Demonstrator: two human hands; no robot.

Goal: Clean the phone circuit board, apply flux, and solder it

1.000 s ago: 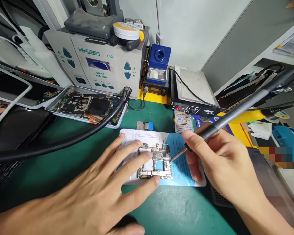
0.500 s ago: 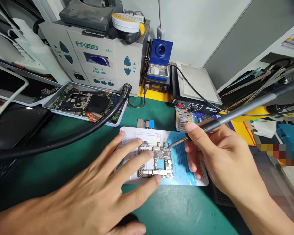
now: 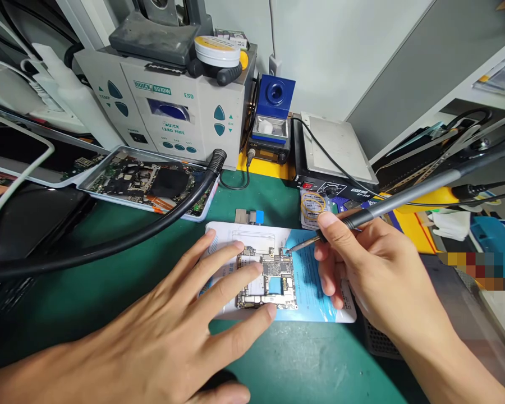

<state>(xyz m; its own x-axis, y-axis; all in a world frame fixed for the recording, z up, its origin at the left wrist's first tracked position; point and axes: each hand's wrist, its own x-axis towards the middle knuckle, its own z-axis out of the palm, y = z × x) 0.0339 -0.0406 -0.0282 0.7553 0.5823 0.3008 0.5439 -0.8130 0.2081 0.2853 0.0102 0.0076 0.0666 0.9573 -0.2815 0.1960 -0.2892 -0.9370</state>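
My left hand (image 3: 180, 303) lies with its fingers spread over a phone circuit board (image 3: 278, 269), fingertips resting on or just above its left and lower edges. Under the board is a white and blue printed card (image 3: 315, 280). In my right hand (image 3: 387, 275) is a slim soldering iron (image 3: 379, 206) with a grey and black handle, gripped between thumb and fingers. Its metal tip points down to the left and meets the board's upper right corner, though actual contact is too small to tell. My left fingers cover part of the board.
Behind stands a hot air station (image 3: 164, 106), its black hose (image 3: 151, 230) curving across the left. An opened device (image 3: 151, 182) lies beneath the station. A blue iron stand (image 3: 273, 112) and a black heating plate (image 3: 336, 151) stand at the back. A yellow-handled tool (image 3: 437, 193) lies right.
The iron's tip has shifted slightly left at the board's upper right corner. My left hand keeps its place. The whole view has tilted a little.
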